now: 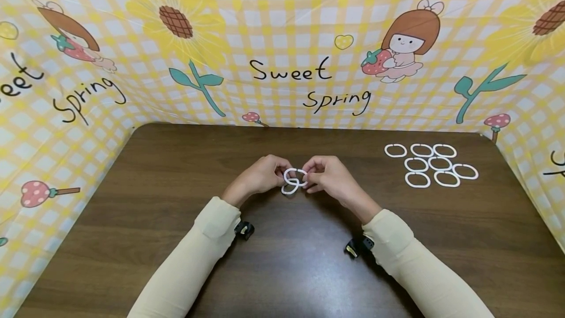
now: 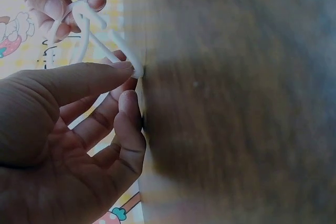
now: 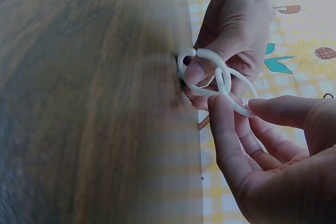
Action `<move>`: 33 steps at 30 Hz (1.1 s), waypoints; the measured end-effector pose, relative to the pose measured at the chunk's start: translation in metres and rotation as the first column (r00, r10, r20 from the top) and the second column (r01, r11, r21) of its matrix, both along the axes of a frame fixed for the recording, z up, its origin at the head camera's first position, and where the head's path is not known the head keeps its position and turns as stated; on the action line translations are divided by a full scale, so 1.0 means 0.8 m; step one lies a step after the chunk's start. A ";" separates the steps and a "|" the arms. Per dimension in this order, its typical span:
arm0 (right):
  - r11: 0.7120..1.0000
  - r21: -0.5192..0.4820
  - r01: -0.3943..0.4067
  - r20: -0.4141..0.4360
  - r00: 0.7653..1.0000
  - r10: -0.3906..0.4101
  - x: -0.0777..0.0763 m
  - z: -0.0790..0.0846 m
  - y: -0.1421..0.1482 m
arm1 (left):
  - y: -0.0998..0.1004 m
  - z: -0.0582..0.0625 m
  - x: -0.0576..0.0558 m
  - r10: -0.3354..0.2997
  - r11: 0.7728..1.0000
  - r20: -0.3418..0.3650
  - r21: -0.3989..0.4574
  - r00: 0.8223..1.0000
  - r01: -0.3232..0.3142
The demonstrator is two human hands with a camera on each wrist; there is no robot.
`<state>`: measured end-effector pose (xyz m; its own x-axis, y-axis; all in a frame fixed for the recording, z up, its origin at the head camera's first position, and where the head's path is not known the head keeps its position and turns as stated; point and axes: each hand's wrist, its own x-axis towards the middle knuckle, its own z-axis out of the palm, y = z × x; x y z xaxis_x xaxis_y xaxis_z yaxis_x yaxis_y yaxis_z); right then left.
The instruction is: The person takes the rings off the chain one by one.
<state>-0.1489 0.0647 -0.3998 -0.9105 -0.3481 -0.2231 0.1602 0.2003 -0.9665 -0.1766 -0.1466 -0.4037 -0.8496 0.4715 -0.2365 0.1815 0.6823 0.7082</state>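
Two white oval rings, each a slim link, hang looped through each other between the hands. My left hand (image 1: 266, 174) pinches one white ring (image 2: 126, 48) between thumb and fingers; a small gap in this ring shows in both wrist views. My right hand (image 1: 328, 175) holds the other white ring (image 3: 239, 108) between thumb and index finger. In the head view the hands face each other just above the table, fingertips close together. Fingertips cover parts of both rings.
Several more white oval rings (image 1: 428, 164) lie flat in a loose cluster at the back right of the brown wooden table (image 1: 282, 269). A yellow checked cloth (image 1: 291, 28) with printed flowers and figures hangs behind the table and along its sides.
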 end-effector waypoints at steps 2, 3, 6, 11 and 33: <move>1.000 -0.001 0.002 0.000 1.000 -0.002 0.000 0.000 0.001 | 0.000 0.000 0.000 -0.012 1.000 -0.003 -0.010 1.000 0.012; 1.000 0.001 0.003 0.000 1.000 -0.003 0.000 -0.001 0.001 | 0.000 -0.001 0.000 -0.017 1.000 -0.003 -0.013 1.000 0.017; 1.000 0.004 0.004 0.001 1.000 -0.004 0.000 -0.002 0.002 | -0.001 -0.001 0.000 -0.031 0.999 -0.014 -0.016 0.999 0.031; 1.000 0.008 0.012 -0.002 1.000 -0.012 0.000 -0.002 0.004 | -0.002 0.001 0.001 -0.036 0.999 -0.021 0.001 0.999 0.036; 1.000 0.001 0.026 -0.032 0.999 -0.026 -0.001 -0.009 0.019 | -0.008 0.007 0.010 0.048 0.996 0.044 0.070 0.998 -0.051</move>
